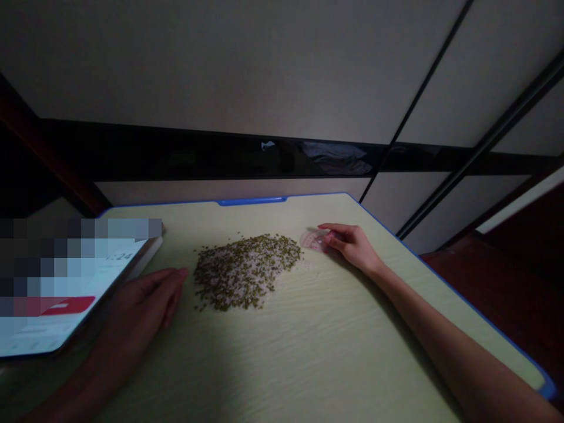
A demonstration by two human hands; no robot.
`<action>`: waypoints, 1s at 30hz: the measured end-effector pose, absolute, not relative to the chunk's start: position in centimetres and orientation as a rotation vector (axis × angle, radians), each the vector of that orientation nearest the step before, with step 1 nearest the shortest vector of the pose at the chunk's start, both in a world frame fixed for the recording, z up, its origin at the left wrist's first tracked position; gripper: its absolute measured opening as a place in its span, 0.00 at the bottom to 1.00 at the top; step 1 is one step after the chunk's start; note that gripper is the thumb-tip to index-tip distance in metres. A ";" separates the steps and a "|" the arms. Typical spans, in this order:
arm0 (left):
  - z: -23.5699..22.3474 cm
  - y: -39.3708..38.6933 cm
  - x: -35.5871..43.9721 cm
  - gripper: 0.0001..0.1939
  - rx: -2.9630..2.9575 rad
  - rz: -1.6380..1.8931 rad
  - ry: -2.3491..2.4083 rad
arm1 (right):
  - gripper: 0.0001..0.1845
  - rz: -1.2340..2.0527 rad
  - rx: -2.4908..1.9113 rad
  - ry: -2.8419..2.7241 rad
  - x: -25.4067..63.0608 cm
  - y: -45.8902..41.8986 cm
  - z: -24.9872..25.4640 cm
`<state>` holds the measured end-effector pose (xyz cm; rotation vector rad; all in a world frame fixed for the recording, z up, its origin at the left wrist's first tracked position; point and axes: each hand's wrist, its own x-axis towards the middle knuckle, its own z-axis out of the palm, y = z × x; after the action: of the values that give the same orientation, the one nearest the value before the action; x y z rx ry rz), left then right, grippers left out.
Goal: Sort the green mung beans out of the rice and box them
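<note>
A heap of small green beans mixed with pale grains (244,269) lies in the middle of a pale green table (317,346). My left hand (147,299) rests flat on the table just left of the heap, fingers stretched out and holding nothing. My right hand (352,244) lies at the heap's far right, its fingers curled around a small clear pinkish plastic piece (312,239) that sits on the table.
A lit tablet (66,288) with a partly blurred screen lies at the left edge, beside my left wrist. The table has a blue rim (462,296). Dark framed wall panels stand behind it, and dark floor shows at the right.
</note>
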<state>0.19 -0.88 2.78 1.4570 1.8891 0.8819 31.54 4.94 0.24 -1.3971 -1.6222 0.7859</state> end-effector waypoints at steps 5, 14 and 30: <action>3.1 -1.1 0.2 0.21 1.506 0.887 1.880 | 0.20 0.805 -1.445 -1.700 31.5 4.7 1.0; 2.9 -0.9 0.4 0.20 1.494 0.874 1.879 | 0.19 0.915 -1.377 -1.763 32.6 4.7 0.7; 3.0 -1.0 0.1 0.21 1.492 0.853 1.910 | 0.18 1.006 -1.386 -1.707 32.8 4.4 0.7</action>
<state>0.13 -1.02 2.97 1.4922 1.9095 0.8533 32.84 4.44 0.72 -1.3861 -1.7067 1.0059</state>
